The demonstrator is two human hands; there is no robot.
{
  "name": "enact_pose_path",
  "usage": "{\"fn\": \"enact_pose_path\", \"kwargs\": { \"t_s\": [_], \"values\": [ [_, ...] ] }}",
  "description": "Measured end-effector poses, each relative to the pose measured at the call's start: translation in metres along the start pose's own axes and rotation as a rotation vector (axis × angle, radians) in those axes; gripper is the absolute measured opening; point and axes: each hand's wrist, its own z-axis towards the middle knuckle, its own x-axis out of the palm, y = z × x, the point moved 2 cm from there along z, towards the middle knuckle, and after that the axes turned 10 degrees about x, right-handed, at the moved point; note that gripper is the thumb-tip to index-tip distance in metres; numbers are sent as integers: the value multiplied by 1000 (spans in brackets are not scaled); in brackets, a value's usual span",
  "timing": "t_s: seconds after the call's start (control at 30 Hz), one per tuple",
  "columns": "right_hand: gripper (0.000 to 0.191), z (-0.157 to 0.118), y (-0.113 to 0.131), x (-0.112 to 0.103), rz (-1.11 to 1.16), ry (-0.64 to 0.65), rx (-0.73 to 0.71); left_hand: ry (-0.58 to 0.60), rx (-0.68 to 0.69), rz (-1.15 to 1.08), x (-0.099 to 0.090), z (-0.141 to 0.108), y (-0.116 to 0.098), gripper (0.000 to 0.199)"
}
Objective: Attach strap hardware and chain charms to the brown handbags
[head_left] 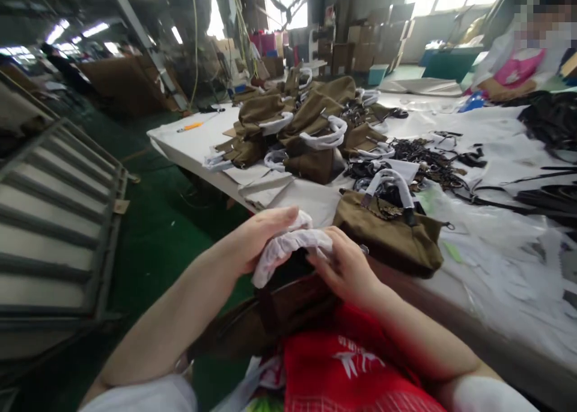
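Observation:
A brown handbag hangs in front of my red apron, partly hidden by my arms. White wrapping covers its curved handles. My left hand is closed around the wrapped handles on their left side. On the right side, my right hand pinches the wrapped handle with bent fingers. Just beyond my right hand, an olive-brown handbag lies on the table edge, its wrapped handle standing up and a chain lying by it.
Several brown bags are heaped on the white table. Dark chains and straps lie to their right, near clear plastic. A slatted metal rack stands left. Across the table sits another person.

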Motion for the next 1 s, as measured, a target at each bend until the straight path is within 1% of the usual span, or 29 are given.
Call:
{"fn": "enact_pose_path", "kwargs": {
  "t_s": [0.03, 0.1, 0.13, 0.2, 0.23, 0.27, 0.3, 0.33, 0.37, 0.43, 0.47, 0.5, 0.53, 0.57, 0.6, 0.63, 0.67, 0.7, 0.77, 0.8, 0.87, 0.93, 0.97, 1.0],
  "values": [
    [26, -6, -9, 12, 40, -5, 57, -19, -19, -54, -1, -1, 21, 48],
    [27, -20, -33, 27, 111, -16, 169, -44, -11, -57, -12, -6, 55, 43],
    [27, -28, -44, 29, 144, -3, 210, -35, 0, -2, -20, -11, 67, 37],
    [27, -42, -58, 25, 207, 6, 290, 32, -7, 231, -37, -23, 86, 31],
    [27, -48, -62, 20, 230, 8, 326, 67, -24, 385, -44, -30, 92, 33],
    [27, -51, -63, 13, 248, 39, 351, 96, -49, 528, -49, -36, 97, 34],
    [29, -53, -61, 6, 264, 106, 367, 117, -72, 630, -53, -41, 102, 34],
    [33, -52, -58, -1, 283, 219, 363, 130, -94, 682, -55, -45, 105, 31],
    [43, -50, -55, -7, 314, 364, 343, 139, -116, 685, -56, -47, 108, 29],
    [67, -44, -47, -16, 408, 683, 313, 155, -157, 604, -53, -47, 113, 26],
    [75, -41, -44, -17, 449, 799, 330, 162, -177, 562, -51, -46, 115, 25],
    [79, -37, -43, -17, 456, 856, 367, 162, -193, 539, -49, -45, 116, 24],
    [78, -33, -41, -14, 409, 854, 405, 155, -199, 534, -46, -45, 117, 23],
    [70, -30, -40, -9, 307, 808, 418, 143, -190, 544, -43, -44, 118, 21],
    [58, -28, -37, -2, 166, 748, 387, 129, -173, 567, -41, -44, 118, 18],
    [45, -27, -33, 7, 17, 696, 317, 115, -151, 598, -39, -45, 119, 15],
    [36, -28, -27, 17, -113, 666, 229, 97, -128, 629, -37, -46, 119, 12],
    [32, -31, -22, 28, -206, 662, 147, 76, -109, 659, -36, -46, 120, 10],
    [20, -40, -13, 48, -282, 698, 43, 13, -81, 723, -38, -47, 123, 6],
    [16, -46, -9, 57, -278, 739, 3, -44, -66, 746, -40, -46, 124, 7],
    [16, -58, -3, 69, -224, 853, -98, -214, -43, 736, -48, -43, 127, 10],
    [12, -66, 2, 74, -134, 962, -174, -385, -55, 617, -55, -39, 130, 15],
    [10, -68, 3, 75, -79, 987, -161, -439, -69, 529, -58, -37, 131, 18],
    [10, -67, 2, 75, -10, 998, -105, -463, -84, 436, -59, -35, 133, 21]
  ]
}}
